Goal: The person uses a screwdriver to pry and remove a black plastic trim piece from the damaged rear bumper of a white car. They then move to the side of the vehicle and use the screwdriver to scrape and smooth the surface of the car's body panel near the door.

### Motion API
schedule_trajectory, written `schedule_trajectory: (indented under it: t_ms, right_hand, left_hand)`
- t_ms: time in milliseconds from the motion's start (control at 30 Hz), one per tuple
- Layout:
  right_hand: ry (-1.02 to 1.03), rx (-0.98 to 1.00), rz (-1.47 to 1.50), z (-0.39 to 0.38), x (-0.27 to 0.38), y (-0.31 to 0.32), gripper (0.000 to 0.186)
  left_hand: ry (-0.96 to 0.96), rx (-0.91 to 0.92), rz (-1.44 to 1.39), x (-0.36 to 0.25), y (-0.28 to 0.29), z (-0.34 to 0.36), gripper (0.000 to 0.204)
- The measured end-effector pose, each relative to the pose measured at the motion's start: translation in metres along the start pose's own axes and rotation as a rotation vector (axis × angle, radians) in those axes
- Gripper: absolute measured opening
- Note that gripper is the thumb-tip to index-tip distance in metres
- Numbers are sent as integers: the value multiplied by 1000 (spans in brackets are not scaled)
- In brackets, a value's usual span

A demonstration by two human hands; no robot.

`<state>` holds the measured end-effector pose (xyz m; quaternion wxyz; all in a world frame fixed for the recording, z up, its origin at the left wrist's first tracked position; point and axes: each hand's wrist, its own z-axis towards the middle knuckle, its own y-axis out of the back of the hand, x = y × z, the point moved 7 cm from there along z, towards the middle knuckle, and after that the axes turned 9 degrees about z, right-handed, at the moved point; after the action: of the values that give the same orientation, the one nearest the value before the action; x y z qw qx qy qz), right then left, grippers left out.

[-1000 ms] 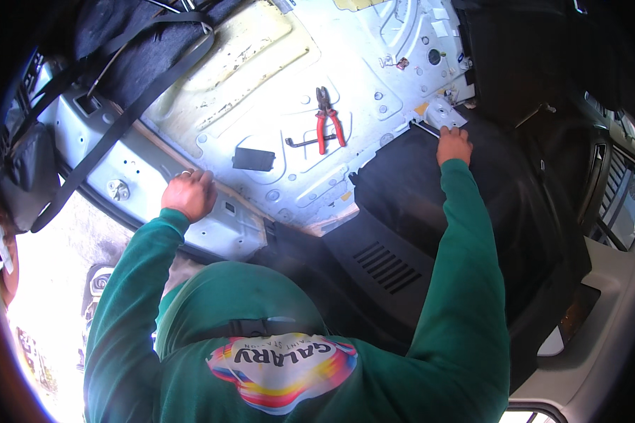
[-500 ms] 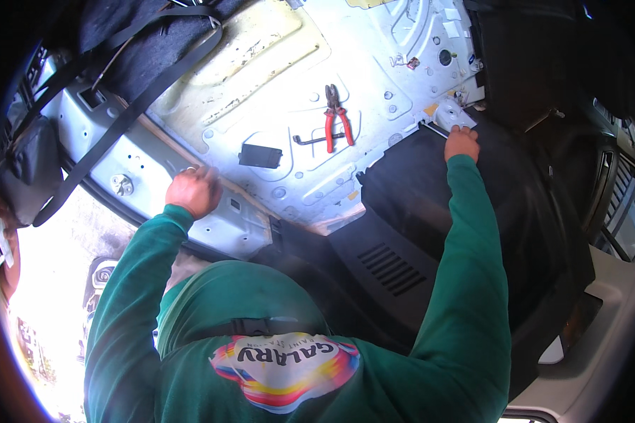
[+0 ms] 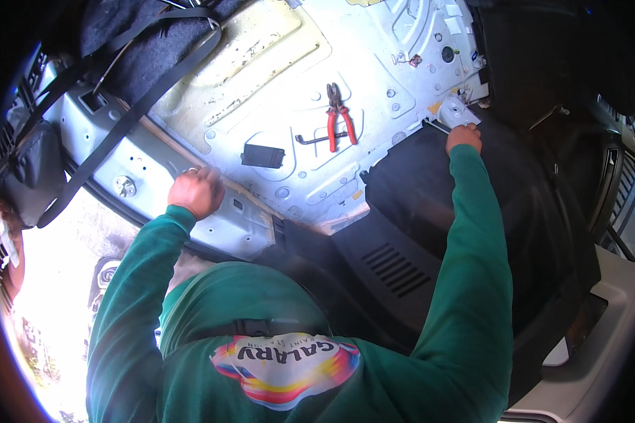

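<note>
My left hand (image 3: 196, 190) has its fingers curled over the edge of the pale metal sill (image 3: 120, 169). Toward the right, my right hand (image 3: 464, 139) grips a slim metal tool (image 3: 437, 127), whose far end meets the seam between the white metal floor (image 3: 247, 99) and the black moulded trim (image 3: 423, 183), near a pale bracket (image 3: 453, 113). Between my hands, red-handled pliers (image 3: 331, 127) lie on the floor across a black bent tool (image 3: 309, 139). A flat black rectangular piece (image 3: 262, 156) lies to their left.
A long black strap (image 3: 127, 120) loops across the upper left beside dark carpet (image 3: 130, 56). Black vented trim (image 3: 391, 271) lies in front of my body. A light plastic panel (image 3: 614, 296) and dark interior panels (image 3: 543, 70) border the right side, and a bright opening (image 3: 56, 282) shows at lower left.
The whole view has shifted slightly, with the floor and tools appearing a little farther right and up. Both hands keep their places on the sill and the metal tool.
</note>
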<state>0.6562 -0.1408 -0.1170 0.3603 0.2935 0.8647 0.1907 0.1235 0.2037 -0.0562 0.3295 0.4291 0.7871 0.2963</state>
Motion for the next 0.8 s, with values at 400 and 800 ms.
schedule_trajectory:
  t_ms: [400, 800]
  right_hand:
    - [-102, 14, -68, -5, 6, -1, 36]
    - [-64, 22, -82, 5, 8, -3, 34]
  left_hand:
    - [20, 20, -6, -1, 0, 0, 17]
    - [32, 82, 11, -2, 2, 1, 18]
